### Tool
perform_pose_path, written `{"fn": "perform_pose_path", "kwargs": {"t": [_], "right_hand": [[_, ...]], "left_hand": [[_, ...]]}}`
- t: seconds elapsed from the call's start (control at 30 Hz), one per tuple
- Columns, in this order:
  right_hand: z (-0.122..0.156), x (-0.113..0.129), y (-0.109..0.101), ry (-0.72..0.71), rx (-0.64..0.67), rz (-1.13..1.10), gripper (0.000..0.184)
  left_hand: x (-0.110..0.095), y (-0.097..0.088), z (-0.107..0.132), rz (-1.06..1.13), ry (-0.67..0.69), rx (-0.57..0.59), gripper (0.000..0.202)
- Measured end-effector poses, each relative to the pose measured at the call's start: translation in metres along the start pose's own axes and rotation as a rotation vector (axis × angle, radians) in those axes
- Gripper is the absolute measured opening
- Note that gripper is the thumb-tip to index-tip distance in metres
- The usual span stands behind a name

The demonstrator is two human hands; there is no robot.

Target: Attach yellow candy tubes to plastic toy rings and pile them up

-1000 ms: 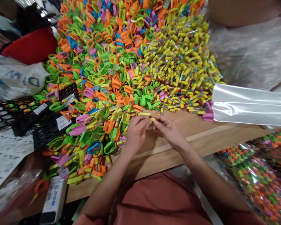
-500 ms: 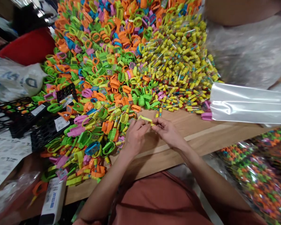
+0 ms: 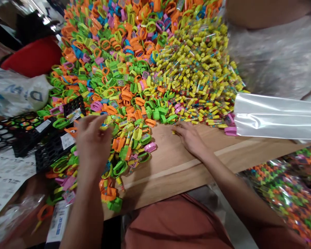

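My left hand [image 3: 93,135] is smeared by motion over the left part of a pile of plastic toy watches [image 3: 121,141]. Its fingers look bent near a bit of yellow, but whether they hold it is unclear. Beside the near edge of a heap of small yellow-capped tubes [image 3: 197,69], my right hand [image 3: 190,138] rests low on the table. The fingertips close around one small yellow tube [image 3: 173,131], mostly covered by them. A pink toy watch [image 3: 150,147] lies at the watch pile's right edge, between the hands.
Clear plastic sleeves [image 3: 274,116] lie on the wooden table [image 3: 166,169] at right. Black mesh trays [image 3: 52,148], a white printed bag [image 3: 18,93] and a label sheet [image 3: 7,180] are at left. Bags of colourful pieces [image 3: 285,193] stand below the table's right edge.
Both hands were together around a yellow toy watch strap. My left hand has swung left over the watch pile; my right hand has shifted slightly forward to the tubes by the heap.
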State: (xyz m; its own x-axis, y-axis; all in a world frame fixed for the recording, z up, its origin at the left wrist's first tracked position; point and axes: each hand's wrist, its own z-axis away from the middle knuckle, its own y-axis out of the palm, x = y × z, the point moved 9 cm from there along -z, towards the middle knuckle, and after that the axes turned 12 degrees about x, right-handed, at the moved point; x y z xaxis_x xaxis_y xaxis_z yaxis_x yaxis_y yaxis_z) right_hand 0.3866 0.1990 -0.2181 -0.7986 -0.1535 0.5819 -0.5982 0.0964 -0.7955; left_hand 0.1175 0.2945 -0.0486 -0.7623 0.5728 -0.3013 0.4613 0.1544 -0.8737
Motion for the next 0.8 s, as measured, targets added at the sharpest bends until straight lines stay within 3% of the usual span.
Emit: {"fn": "perform_pose_path", "kwargs": {"t": [0.03, 0.13, 0.2, 0.27, 0.37, 0.5, 0.63, 0.8], "right_hand": [[-0.003, -0.001, 0.005, -0.012, 0.044, 0.067, 0.037], [-0.008, 0.004, 0.016, -0.060, 0.128, 0.166, 0.038], [-0.007, 0.009, 0.017, -0.082, 0.135, 0.167, 0.038], [-0.005, 0.012, 0.014, -0.096, 0.115, 0.124, 0.035], [0.000, 0.014, 0.004, -0.092, 0.022, -0.003, 0.025], [0.006, 0.010, 0.000, 0.018, -0.108, -0.323, 0.019], [0.003, 0.013, 0.013, 0.117, -0.119, -0.736, 0.029], [0.004, 0.022, 0.020, 0.211, -0.085, -1.067, 0.046]], "left_hand": [[-0.011, 0.020, -0.009, 0.043, 0.056, 0.071, 0.025], [-0.053, 0.110, -0.030, 0.015, 0.243, 0.432, 0.027], [-0.062, 0.159, -0.039, -0.130, 0.219, 0.608, 0.033], [-0.061, 0.185, -0.045, -0.232, 0.162, 0.691, 0.034], [-0.055, 0.192, -0.048, -0.253, 0.128, 0.695, 0.031], [-0.051, 0.177, -0.038, -0.048, 0.143, 0.597, 0.018], [-0.061, 0.161, -0.014, 0.267, 0.169, 0.485, 0.006], [-0.081, 0.144, 0.018, 0.427, 0.273, 0.335, 0.024]]}}
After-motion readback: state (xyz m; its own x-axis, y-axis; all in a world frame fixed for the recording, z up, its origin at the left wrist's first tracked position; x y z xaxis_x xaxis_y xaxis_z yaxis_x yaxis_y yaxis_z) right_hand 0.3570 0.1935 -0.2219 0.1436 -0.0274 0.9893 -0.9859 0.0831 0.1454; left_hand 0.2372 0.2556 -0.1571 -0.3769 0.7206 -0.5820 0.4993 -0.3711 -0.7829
